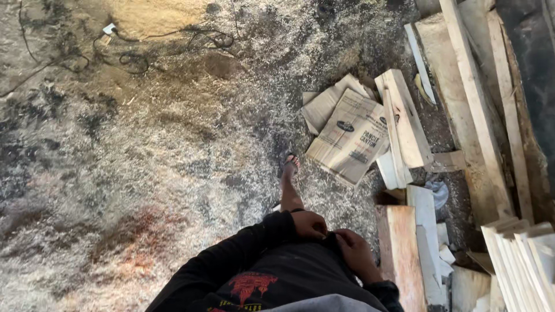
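shirt: black long-sleeved top (272, 283) with a red print, closest to the lens at 6 o'clock, filling the bottom edge.
left hand: left hand (309, 224) curled at the waist, just above the shirt's hem, fingers (317, 232) bent inward against the dark fabric; whether they pinch cloth or only rest on it, i cannot tell.
right hand: right hand (356, 254) at 5 o'clock, touching the left, fingers (342, 236) folded down onto the same spot of fabric; grip not clear enough to call.
step in hand: by my reading both hands are busy with the clothing at the waist, not with any timber; no tool or board is held.
next move calls for: a judgement only: reaching the wood would mean freeing both hands and turning toward 3 o'clock.
foot: sandalled foot (290, 164) planted ahead at the centre on the floor.
floor: floor (144, 173) thick with pale sawdust and shavings.
boards: loose planks (404, 115) and a long plank (474, 104) at 2 o'clock; stacked pale boards (520, 260) at 4 o'clock; reddish board (399, 254) just beside the right hand.
cardboard: flattened printed cardboard (350, 136) at 1 o'clock, beside the planks.
cable: dark cable (133, 58) looping at 11 o'clock, well apart from the hands.
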A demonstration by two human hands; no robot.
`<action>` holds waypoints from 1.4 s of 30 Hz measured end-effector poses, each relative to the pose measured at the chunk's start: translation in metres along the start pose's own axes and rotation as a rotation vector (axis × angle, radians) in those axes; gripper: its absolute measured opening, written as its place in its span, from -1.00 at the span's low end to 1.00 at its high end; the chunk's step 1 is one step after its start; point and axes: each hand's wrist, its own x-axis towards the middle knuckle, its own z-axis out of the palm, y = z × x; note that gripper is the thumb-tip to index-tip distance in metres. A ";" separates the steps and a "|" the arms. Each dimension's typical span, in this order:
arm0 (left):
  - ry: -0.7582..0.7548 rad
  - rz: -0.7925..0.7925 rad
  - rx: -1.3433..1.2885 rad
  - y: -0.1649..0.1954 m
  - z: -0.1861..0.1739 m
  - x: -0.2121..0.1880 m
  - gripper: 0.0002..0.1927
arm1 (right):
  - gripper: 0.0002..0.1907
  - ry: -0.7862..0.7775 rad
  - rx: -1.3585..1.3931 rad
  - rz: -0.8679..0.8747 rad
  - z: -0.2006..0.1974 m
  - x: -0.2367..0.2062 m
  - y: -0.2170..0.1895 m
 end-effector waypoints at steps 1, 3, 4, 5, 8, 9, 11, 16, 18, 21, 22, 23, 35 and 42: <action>0.014 -0.020 0.046 -0.006 -0.019 0.010 -0.60 | -0.73 0.051 -0.016 0.032 0.003 0.025 -0.004; 0.006 -0.062 0.142 -0.016 -0.072 0.037 -0.57 | -0.73 0.156 -0.048 0.095 0.007 0.081 -0.017; 0.007 -0.084 0.178 -0.019 -0.091 0.050 -0.56 | -0.74 0.200 -0.043 0.107 0.002 0.107 -0.024; 0.019 -0.076 0.118 -0.023 -0.107 0.060 -0.56 | -0.74 0.238 -0.038 0.117 -0.005 0.136 -0.036; 0.089 -0.059 0.080 -0.027 -0.193 0.087 -0.57 | -0.74 0.249 0.080 0.086 -0.025 0.222 -0.083; 0.134 -0.054 0.109 -0.026 -0.217 0.099 -0.58 | -0.74 0.234 0.119 0.074 -0.037 0.247 -0.097; 0.209 -0.080 0.163 -0.029 -0.256 0.117 -0.58 | -0.73 0.097 0.179 0.032 -0.063 0.298 -0.119; 0.302 -0.302 -0.077 -0.035 -0.355 0.146 -0.55 | -0.65 -0.167 0.350 0.078 -0.098 0.404 -0.172; 0.361 -0.255 0.061 -0.043 -0.396 0.155 -0.52 | -0.65 -0.282 0.223 0.115 -0.103 0.442 -0.190; 0.302 -0.159 0.121 -0.058 -0.463 0.173 -0.47 | -0.68 -0.309 0.331 0.192 -0.093 0.503 -0.219; 0.254 -0.117 0.133 -0.064 -0.489 0.180 -0.44 | -0.68 -0.286 0.255 0.199 -0.089 0.525 -0.228; 0.235 -0.102 0.148 -0.070 -0.515 0.188 -0.45 | -0.68 -0.261 0.182 0.204 -0.086 0.545 -0.238; -0.031 -0.100 0.408 -0.076 -0.806 0.240 -0.53 | -0.76 -0.007 0.392 0.255 -0.042 0.740 -0.347; -0.025 0.012 0.352 -0.105 -0.931 0.283 -0.43 | -0.77 0.058 0.259 0.250 -0.032 0.889 -0.384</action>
